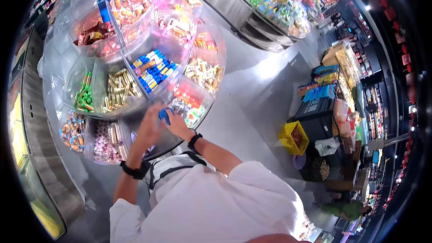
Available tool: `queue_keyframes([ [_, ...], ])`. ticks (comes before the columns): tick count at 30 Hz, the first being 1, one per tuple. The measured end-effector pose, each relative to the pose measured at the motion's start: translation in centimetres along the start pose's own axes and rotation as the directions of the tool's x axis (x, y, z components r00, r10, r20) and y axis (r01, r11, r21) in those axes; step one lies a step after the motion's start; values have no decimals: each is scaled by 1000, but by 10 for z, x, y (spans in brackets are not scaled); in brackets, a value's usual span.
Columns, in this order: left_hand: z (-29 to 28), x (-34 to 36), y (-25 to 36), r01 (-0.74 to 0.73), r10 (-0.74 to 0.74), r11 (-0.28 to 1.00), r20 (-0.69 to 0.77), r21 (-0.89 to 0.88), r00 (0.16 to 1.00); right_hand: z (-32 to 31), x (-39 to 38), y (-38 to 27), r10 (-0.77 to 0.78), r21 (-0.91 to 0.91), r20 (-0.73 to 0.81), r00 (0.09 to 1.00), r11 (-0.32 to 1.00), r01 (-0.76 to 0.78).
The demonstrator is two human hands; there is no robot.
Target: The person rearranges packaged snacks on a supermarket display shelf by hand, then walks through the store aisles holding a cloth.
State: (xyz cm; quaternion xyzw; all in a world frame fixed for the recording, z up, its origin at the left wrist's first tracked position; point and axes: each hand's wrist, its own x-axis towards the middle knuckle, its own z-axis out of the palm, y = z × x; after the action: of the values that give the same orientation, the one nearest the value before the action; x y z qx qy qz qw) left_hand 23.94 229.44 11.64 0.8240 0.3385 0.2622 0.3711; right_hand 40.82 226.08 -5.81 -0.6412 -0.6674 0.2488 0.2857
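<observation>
My right hand (pixel 179 127) is closed on a small blue item (pixel 165 116), perhaps a wrapped sweet, over the front bins of a round, tiered display (pixel 203 110). My left hand (pixel 150 126) is just left of it, its fingers smeared by motion. Above my hands are compartments of blue-wrapped sweets (pixel 153 69) and gold-wrapped sticks (pixel 118 90). To the right of these sit red packets (pixel 183 95). A bin of purple-and-white sweets (pixel 108 139) lies below left.
A second candy display (pixel 261 31) stands beyond the aisle. To my right are dark stacked boxes (pixel 315 121) with goods and a yellow crate (pixel 292 137). A metal-sided case (pixel 31 121) runs along my left. A person in green (pixel 346 209) is at the lower right.
</observation>
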Motion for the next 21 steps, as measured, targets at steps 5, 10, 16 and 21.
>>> queue_keyframes([
  [5, 89, -19, -107, 234, -225, 963, -79, 137, 971, 21, 24, 10, -302, -44, -79, 950, 953, 300],
  [10, 135, 0, -119, 193, -196, 980, 102, 41, 975, 58, -10, 71, 86, 756, 60, 995, 647, -101],
  [16, 88, -14, -142, 129, -131, 989, 23, 73, 991, 32, 5, -25, 110, -382, 31, 993, 920, -90],
  [21, 11, -55, -144, -20, -19, 955, 129, 296, 992, 95, -7, -87, -86, -110, -100, 991, 991, 75],
])
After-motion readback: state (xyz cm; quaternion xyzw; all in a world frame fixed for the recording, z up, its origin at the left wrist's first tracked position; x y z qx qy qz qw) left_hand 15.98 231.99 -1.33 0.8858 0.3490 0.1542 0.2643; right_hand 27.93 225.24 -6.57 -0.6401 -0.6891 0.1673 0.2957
